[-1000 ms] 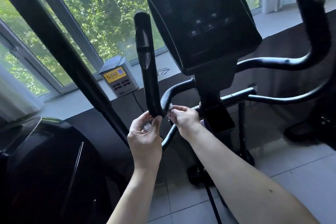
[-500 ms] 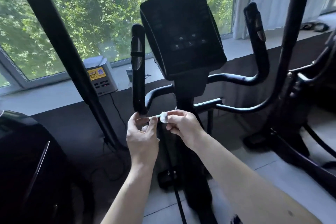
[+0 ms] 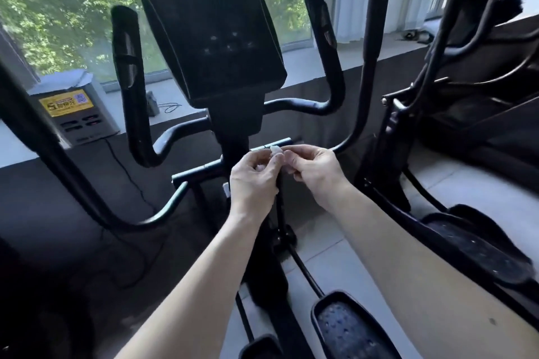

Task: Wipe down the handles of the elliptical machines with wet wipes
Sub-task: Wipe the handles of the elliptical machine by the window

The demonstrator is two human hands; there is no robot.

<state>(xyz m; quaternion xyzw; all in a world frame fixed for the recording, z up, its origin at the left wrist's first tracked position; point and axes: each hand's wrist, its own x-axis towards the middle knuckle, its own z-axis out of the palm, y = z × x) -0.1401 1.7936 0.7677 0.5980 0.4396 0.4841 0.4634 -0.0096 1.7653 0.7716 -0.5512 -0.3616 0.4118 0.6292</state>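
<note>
— Green trees filled the window (image 3: 67, 9) behind everything. What were the hands doing?

— Both met in front of the machine's centre post. Curled fingers (image 3: 269, 162) of the left hand (image 3: 252, 181) and those of the right hand (image 3: 313, 170) pinched one small white wet wipe (image 3: 275, 151) between them.

— And the handles?

— Apart from the wipe. One upright left handle (image 3: 128, 67) and one right handle (image 3: 322, 38) flanked the dark console (image 3: 210, 29), with long swing arms (image 3: 376, 38) further out.

— Anything else?

— On the sill stood a grey box (image 3: 74, 109) with a yellow label; a foot pedal (image 3: 347, 326) lay below over pale floor tiles (image 3: 323, 268).
</note>
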